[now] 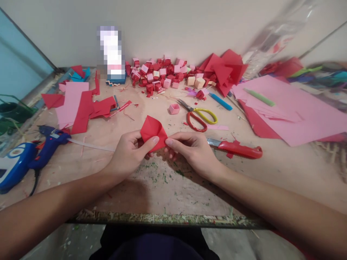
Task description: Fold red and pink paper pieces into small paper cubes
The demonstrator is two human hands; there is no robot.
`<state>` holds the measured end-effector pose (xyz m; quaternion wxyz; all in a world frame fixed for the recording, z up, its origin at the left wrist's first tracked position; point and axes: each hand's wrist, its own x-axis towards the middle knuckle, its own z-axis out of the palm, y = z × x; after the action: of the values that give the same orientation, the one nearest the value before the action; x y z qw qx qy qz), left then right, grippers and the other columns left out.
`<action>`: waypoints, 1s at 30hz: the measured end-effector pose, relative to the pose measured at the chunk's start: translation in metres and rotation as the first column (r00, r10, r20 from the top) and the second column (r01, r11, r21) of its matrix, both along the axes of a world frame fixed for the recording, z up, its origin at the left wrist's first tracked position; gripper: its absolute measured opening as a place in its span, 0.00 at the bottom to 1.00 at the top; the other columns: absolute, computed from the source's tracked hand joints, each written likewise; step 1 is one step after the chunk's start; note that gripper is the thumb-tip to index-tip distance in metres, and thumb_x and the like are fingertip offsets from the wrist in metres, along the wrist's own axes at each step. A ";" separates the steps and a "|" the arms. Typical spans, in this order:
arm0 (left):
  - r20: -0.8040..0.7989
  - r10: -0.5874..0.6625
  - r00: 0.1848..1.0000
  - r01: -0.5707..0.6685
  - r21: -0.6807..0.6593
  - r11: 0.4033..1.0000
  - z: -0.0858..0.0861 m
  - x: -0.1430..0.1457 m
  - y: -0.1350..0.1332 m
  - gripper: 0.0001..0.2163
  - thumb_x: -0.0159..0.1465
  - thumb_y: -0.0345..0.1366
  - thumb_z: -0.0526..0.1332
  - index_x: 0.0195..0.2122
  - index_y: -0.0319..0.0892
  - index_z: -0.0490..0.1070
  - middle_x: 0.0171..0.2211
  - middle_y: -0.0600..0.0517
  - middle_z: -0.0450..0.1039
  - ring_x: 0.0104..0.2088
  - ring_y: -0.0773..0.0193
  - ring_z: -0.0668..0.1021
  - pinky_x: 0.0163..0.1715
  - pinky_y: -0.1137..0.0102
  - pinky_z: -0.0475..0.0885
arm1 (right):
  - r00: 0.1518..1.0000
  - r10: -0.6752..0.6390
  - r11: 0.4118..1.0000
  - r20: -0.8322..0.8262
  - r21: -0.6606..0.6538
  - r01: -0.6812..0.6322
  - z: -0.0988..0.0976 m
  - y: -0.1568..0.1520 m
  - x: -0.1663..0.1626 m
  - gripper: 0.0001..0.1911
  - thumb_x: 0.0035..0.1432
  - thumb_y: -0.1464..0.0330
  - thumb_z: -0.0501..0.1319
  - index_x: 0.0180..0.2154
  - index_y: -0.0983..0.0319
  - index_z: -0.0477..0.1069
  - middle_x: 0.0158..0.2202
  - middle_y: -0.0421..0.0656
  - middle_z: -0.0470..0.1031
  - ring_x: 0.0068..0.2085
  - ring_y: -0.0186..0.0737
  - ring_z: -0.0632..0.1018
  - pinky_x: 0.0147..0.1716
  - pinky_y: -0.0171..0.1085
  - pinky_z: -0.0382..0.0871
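Note:
A creased piece of red paper (150,128) is held above the middle of the table, its top corner pointing away from me. My left hand (135,146) pinches it from the left, thumb lying across its front. At its right corner, my right hand (187,146) grips the paper between thumb and fingers. Just beyond the hands sits a small pink paper box (174,108), open at the top. Scissors (199,115) with one red and one yellow handle lie behind my right hand. A red-handled knife (238,148) rests to the right, its blade partly hidden by that hand.
Many small red and pink paper cubes (162,74) are heaped against the wall. A blue glue gun (50,142) with a glue stick lies at left, near paper scraps (73,104). Pink sheets (306,112) cover the right side. A pixelated upright object (111,50) stands at the back.

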<state>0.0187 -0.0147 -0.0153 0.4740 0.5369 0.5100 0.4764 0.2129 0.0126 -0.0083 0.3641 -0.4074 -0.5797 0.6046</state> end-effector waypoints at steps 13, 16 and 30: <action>-0.066 0.046 0.997 -0.043 0.039 0.998 0.004 0.001 0.000 0.10 0.65 0.36 0.66 0.27 0.39 0.77 0.19 0.55 0.76 0.19 0.70 0.76 0.21 0.77 0.72 | 0.999 0.006 0.999 0.048 0.052 -0.008 0.003 -0.001 0.001 0.11 0.61 0.64 0.68 0.28 0.63 0.80 0.22 0.39 0.76 0.23 0.32 0.73 0.25 0.33 0.66; -0.081 0.067 0.994 -0.064 0.040 0.997 0.006 0.001 0.000 0.10 0.65 0.35 0.66 0.26 0.39 0.76 0.18 0.55 0.76 0.19 0.69 0.77 0.21 0.76 0.73 | 0.999 0.007 0.998 0.038 0.066 -0.009 0.002 -0.001 0.001 0.10 0.60 0.66 0.69 0.28 0.63 0.80 0.22 0.39 0.77 0.23 0.32 0.73 0.25 0.34 0.67; -0.093 -0.039 0.995 0.037 -0.026 0.999 0.002 0.000 0.001 0.09 0.64 0.37 0.66 0.29 0.39 0.78 0.19 0.54 0.76 0.20 0.68 0.77 0.22 0.76 0.73 | 0.996 0.044 0.990 0.072 0.129 -0.053 0.002 -0.001 0.002 0.11 0.62 0.64 0.67 0.29 0.64 0.81 0.22 0.39 0.76 0.23 0.32 0.72 0.24 0.34 0.66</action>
<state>0.0187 -0.0135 -0.0132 0.4649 0.5624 0.5271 0.4355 0.2145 0.0121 -0.0059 0.3552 -0.3891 -0.6398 0.5596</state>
